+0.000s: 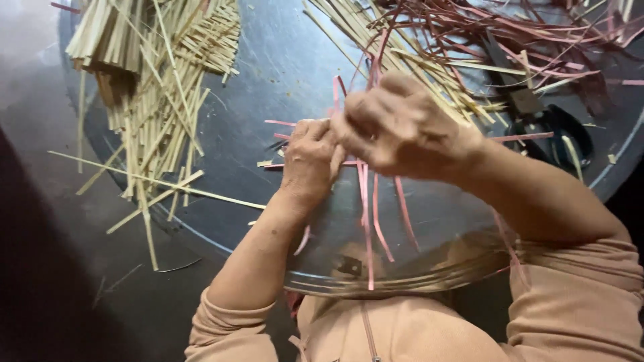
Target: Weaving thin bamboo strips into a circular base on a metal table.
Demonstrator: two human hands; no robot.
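My left hand (308, 161) and my right hand (399, 127) meet over a round metal tray (429, 268) that rests on my lap. Both hands pinch a small cluster of thin pink strips (367, 214). The strips cross under my fingers and several loose ends hang down toward me. My fingers hide the middle of the cluster. My sleeves are peach coloured.
A pile of pale straw-coloured strips (157, 87) lies at the upper left on a dark round surface (268, 67). Mixed pink and pale strips (483, 40) spread across the upper right. Black-handled scissors (550, 121) lie at the right, partly under strips.
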